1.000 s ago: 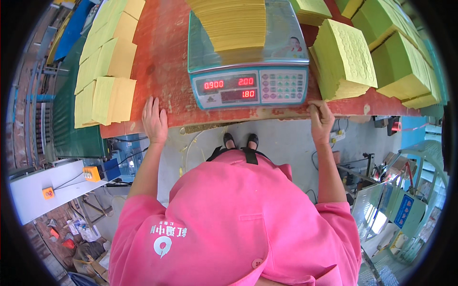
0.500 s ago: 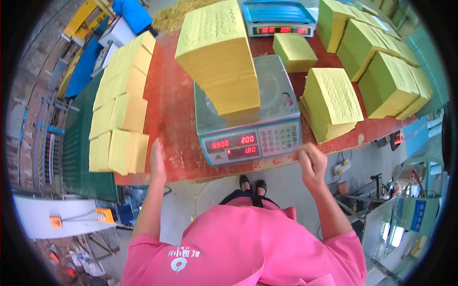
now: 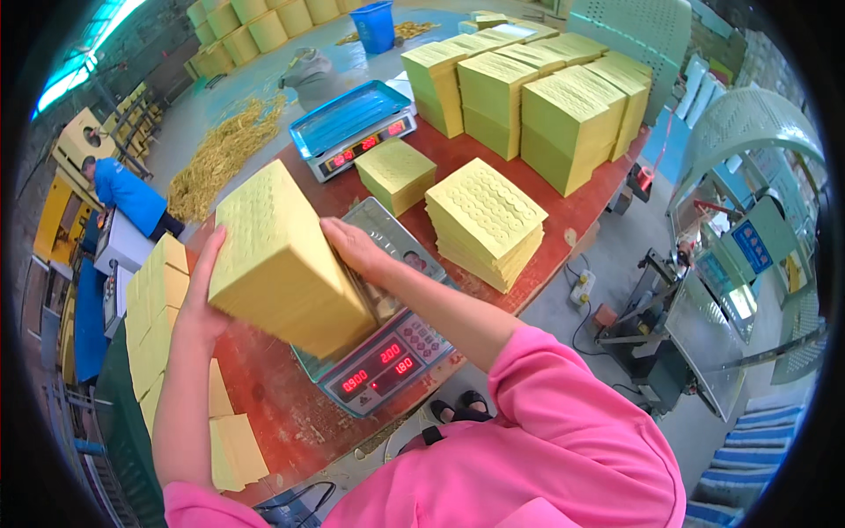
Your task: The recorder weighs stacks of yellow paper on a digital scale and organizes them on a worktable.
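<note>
A tall stack of yellow embossed paper [image 3: 304,286] leans at an angle over a digital weighing scale [image 3: 422,339]. My left hand [image 3: 206,286] presses against the stack's left side. On its opposite side my right hand [image 3: 354,249] lies with the fingers on the upper edge. Both hands close in on the stack between them. Red digits glow on the scale's front panel, while the stack hides much of its metal plate. Whether the stack's bottom touches the plate I cannot tell.
On the red table [image 3: 304,436], a shorter paper stack [image 3: 484,220] and a small one [image 3: 396,174] stand right of the scale. A second scale with a blue tray [image 3: 352,119] stands behind. Several tall stacks [image 3: 563,132] fill the far right, others line the left. A person in blue [image 3: 130,195] stands beyond.
Both hands have moved from the table's front edge up onto the paper stack and grip its sides. The stack is now turned and tilted leftward. My view has swung to the right.
</note>
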`<state>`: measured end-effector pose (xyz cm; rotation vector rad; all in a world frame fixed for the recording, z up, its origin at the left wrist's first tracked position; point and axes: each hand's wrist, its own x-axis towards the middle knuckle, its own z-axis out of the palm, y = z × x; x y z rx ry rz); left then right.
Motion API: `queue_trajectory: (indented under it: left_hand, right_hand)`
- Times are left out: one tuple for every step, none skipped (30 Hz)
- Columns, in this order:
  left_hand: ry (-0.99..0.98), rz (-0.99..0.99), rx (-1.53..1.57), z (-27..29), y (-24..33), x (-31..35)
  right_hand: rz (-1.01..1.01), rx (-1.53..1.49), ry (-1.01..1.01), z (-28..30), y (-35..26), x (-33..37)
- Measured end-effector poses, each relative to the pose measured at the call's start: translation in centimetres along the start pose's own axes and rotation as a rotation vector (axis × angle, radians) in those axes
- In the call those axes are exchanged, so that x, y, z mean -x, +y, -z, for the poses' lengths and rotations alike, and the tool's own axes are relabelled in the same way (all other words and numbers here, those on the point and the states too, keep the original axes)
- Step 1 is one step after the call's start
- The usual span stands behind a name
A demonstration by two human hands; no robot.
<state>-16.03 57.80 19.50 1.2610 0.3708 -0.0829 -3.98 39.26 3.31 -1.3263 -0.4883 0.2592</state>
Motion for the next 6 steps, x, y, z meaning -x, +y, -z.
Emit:
queue_trajectory:
  left_hand:
    - [-0.039, 0.045, -0.039, 0.8, 0.1, 0.4]
    - [-0.082, 0.091, -0.078, 1.0, 0.0, 0.9]
    - [-0.102, 0.097, -0.086, 0.7, -0.3, 1.7]
    - [-0.163, 0.067, -0.137, 0.7, -0.8, 2.3]
    - [-0.225, 0.036, -0.186, 0.6, -1.2, 2.7]
    - [-0.312, 0.004, -0.180, 0.1, -1.5, 3.0]
  right_hand:
    - [-0.005, 0.066, 0.002, 0.2, -0.8, 1.8]
    - [-0.011, 0.135, 0.008, 0.5, -1.4, 3.7]
    - [0.019, 0.142, 0.019, 0.5, -1.3, 5.3]
    - [0.046, 0.149, 0.030, 0.4, -1.5, 6.7]
    - [-0.016, 0.178, 0.031, 0.7, -1.8, 8.3]
    - [0.053, 0.110, 0.024, 1.1, -1.7, 9.4]
